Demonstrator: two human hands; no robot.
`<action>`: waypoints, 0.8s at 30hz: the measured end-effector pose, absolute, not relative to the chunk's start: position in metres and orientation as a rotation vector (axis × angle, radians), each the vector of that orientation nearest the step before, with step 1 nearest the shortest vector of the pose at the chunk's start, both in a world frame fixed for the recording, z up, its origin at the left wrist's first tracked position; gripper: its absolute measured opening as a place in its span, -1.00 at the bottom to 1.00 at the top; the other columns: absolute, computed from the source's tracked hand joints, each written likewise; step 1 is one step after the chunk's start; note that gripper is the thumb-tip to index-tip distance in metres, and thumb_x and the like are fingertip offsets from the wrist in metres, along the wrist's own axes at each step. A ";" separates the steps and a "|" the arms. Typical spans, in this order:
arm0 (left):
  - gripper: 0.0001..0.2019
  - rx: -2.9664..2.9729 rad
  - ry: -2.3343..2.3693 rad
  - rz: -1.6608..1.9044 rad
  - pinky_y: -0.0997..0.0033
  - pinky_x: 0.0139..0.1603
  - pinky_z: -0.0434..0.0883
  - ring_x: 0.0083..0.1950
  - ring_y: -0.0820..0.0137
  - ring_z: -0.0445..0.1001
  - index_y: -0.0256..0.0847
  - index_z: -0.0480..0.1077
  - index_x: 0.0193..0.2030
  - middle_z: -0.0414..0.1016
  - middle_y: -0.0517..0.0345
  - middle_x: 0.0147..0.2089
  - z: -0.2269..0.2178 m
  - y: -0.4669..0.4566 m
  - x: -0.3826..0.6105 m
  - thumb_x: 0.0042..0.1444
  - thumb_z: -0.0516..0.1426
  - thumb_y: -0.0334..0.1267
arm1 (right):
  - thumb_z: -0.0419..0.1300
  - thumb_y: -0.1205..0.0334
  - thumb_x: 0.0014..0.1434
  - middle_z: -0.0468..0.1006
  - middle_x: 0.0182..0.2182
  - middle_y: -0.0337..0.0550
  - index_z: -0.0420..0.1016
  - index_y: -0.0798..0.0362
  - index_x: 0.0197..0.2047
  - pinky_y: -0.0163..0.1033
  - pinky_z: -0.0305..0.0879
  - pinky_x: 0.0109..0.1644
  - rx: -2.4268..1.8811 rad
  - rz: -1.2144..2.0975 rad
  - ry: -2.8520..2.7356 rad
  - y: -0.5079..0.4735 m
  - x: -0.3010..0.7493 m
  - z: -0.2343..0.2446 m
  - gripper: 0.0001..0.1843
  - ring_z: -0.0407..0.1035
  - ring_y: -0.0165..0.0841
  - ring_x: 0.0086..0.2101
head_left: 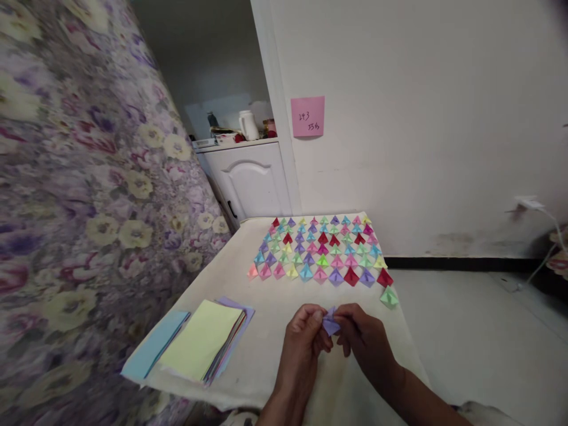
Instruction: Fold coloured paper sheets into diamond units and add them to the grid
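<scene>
Between my two hands is a small purple folded paper piece (331, 324), held just above the table near its front. My left hand (304, 334) pinches its left side, thumb on top. On the other side, the fingers of my right hand (361, 331) are closed at its upper right edge. Rows of small folded paper pieces (322, 260) in many colours lie across the back half of the table. A single light green folded piece (389, 297) sits in front of them at the right edge.
A stack of coloured paper (204, 340), yellow on top, lies at the left beside blue sheets (155, 343). The cream-covered table (266, 307) meets the wall. A floral curtain (110, 207) hangs left. A white cabinet (248, 183) holds a white jug (248, 125). A pink note (307, 116) is on the wall.
</scene>
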State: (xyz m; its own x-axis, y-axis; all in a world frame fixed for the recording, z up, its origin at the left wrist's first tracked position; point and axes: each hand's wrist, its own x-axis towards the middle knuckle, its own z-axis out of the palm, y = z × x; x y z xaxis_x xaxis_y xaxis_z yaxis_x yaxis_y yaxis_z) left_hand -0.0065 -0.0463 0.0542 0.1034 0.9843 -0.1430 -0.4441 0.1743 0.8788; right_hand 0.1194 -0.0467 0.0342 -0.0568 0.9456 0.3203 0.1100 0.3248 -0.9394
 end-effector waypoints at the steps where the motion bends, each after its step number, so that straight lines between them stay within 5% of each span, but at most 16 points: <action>1: -0.77 0.804 0.907 1.221 0.61 -0.60 0.12 -0.68 0.58 0.23 -0.27 0.34 -0.37 0.34 0.28 -0.72 0.054 -0.046 -0.007 0.00 0.18 -0.11 | 0.02 0.06 0.19 0.40 -0.63 -0.30 0.35 0.01 -0.36 -0.41 0.20 -0.65 -1.025 0.927 -1.471 -0.047 0.120 0.034 -0.77 0.27 -0.49 -0.71; 11: -0.76 0.910 1.031 1.216 0.56 -0.54 0.22 -0.62 0.51 0.31 -0.27 0.33 -0.44 0.40 0.20 -0.68 0.056 -0.046 -0.008 0.05 0.12 -0.11 | 0.01 0.15 0.21 0.39 -0.64 -0.32 0.29 -0.01 -0.31 -0.37 0.25 -0.51 -1.028 0.886 -1.548 -0.044 0.123 0.032 -0.87 0.32 -0.45 -0.65; 17: -0.80 1.190 1.183 1.200 0.43 -0.36 0.36 -0.44 0.39 0.40 -0.26 0.40 -0.32 0.45 0.14 -0.51 0.063 -0.047 -0.016 0.07 0.10 -0.16 | 0.01 0.15 0.21 0.40 -0.65 -0.31 0.28 0.00 -0.35 -0.35 0.27 -0.48 -1.078 0.898 -1.541 -0.044 0.122 0.034 -0.85 0.36 -0.42 -0.62; 24: -0.90 1.538 1.325 1.230 0.50 -0.42 0.30 -0.42 0.44 0.37 -0.20 0.42 -0.35 0.39 0.14 -0.30 0.066 -0.050 -0.017 0.05 0.09 -0.27 | -0.01 0.15 0.22 0.37 -0.67 -0.33 0.29 0.02 -0.35 -0.35 0.28 -0.46 -1.089 0.933 -1.596 -0.046 0.122 0.035 -0.83 0.38 -0.41 -0.59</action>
